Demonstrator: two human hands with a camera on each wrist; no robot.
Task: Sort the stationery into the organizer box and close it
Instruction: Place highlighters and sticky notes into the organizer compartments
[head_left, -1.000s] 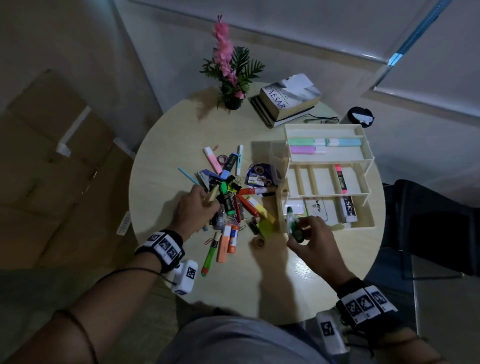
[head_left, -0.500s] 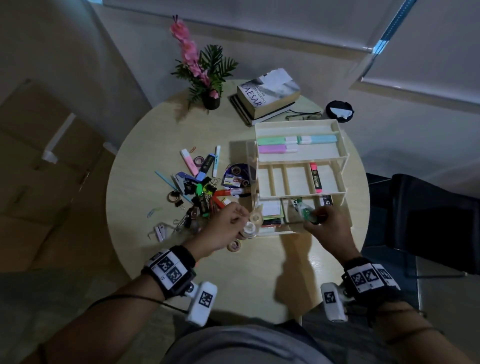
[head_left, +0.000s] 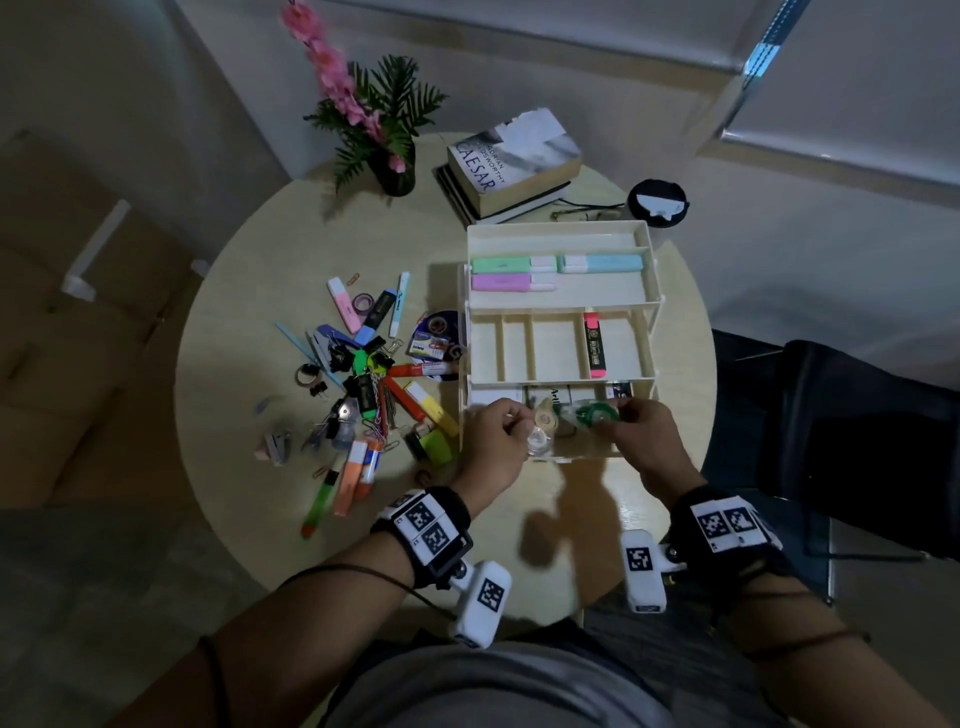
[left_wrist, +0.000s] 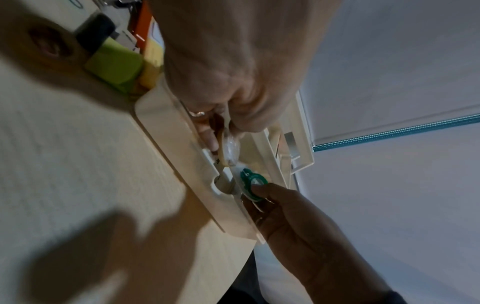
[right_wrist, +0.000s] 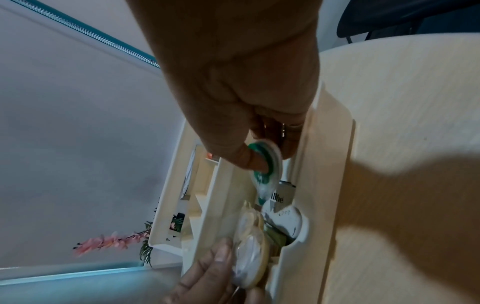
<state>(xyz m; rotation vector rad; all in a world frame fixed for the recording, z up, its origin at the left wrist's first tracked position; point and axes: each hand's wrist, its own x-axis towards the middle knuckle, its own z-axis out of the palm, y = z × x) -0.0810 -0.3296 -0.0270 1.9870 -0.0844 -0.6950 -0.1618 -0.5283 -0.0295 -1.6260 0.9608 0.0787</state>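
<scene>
The cream organizer box (head_left: 655, 291) stands open in three stepped tiers on the round table. Pastel highlighters (head_left: 511, 265) lie in the top tier, a pink marker (head_left: 594, 344) in the middle one. My left hand (head_left: 498, 441) pinches clear tape rolls (head_left: 540, 444) (left_wrist: 228, 148) (right_wrist: 250, 261) over the bottom tier's front left. My right hand (head_left: 641, 434) pinches a green correction-tape dispenser (head_left: 592, 414) (left_wrist: 252, 183) (right_wrist: 266, 164) over the same tier. A pile of markers, clips and glue sticks (head_left: 374, 384) lies left of the box.
A stack of books (head_left: 511, 163) and a potted plant with pink flowers (head_left: 379, 119) stand at the table's far side. A black round object (head_left: 657, 200) sits behind the box. A dark chair (head_left: 857, 426) is at the right. Bare table (head_left: 587, 499) lies before the box.
My left hand left the pile with tape rolls and came to the bottom tier. My right hand carried the green dispenser further over that tier.
</scene>
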